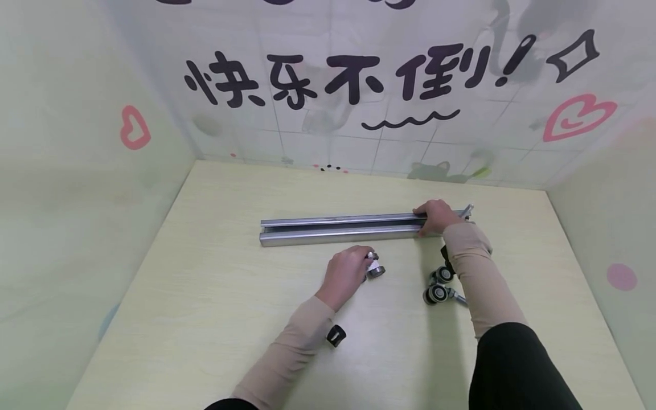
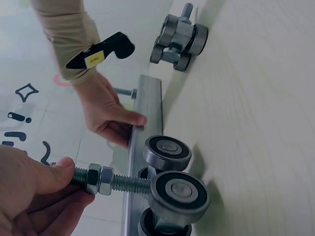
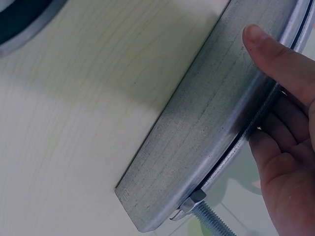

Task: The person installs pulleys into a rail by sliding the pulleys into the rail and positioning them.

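Note:
My left hand pinches the threaded bolt of a roller trolley between thumb and fingers, just in front of the rail. Two nuts sit on that bolt, and the trolley's round bearing wheels point away from the hand. Farther right, my right hand grips a long silver metal rail near its right end, thumb on one side and fingers on the other. A slot runs along the rail. From its right end sticks a threaded bolt with a nut; whatever that bolt joins inside is hidden.
A second roller trolley lies on the pale wood-patterned table, beside my right forearm. Printed walls stand at the back and both sides. A black strapped device with a yellow label is on the right wrist.

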